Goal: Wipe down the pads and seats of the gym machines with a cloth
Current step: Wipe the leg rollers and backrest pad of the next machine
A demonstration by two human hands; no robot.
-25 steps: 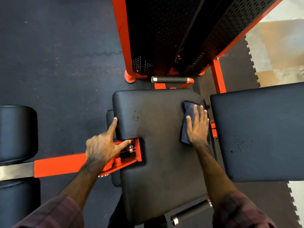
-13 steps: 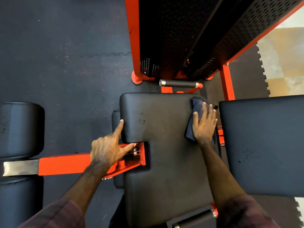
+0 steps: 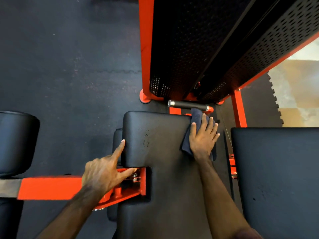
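Where right hand (image 3: 202, 138) presses: cloth (image 3: 187, 145) beneath.

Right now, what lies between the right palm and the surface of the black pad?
In the head view, a dark blue cloth lies between them. The right hand presses it flat onto the black pad near the pad's far right corner.

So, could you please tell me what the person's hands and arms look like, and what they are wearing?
Both hands, the left hand and the right hand, are bare, with no gloves, rings or watch showing. The forearms are bare too. A dark sleeve shows at the bottom edge on the right arm; its pattern is too dim to tell.
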